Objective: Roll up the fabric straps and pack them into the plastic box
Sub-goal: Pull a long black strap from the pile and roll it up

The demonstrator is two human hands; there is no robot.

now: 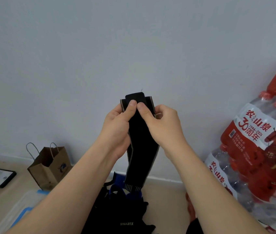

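A black fabric strap (pixel 140 146) with grey edging hangs in front of the wall, held up at chest height. My left hand (pixel 117 125) and my right hand (pixel 161 124) both pinch its top end, thumbs side by side on the black tab. The strap's striped lower end dangles over a pile of black and blue straps (pixel 122 210) on the floor. A clear plastic box (pixel 18 208) with blue clips lies at the lower left, partly hidden by my left forearm.
A brown paper bag (pixel 49 168) stands by the wall at left, with a black-framed flat object (pixel 2 177) beyond it. Shrink-wrapped packs of red-labelled water bottles (pixel 255 149) are stacked at the right.
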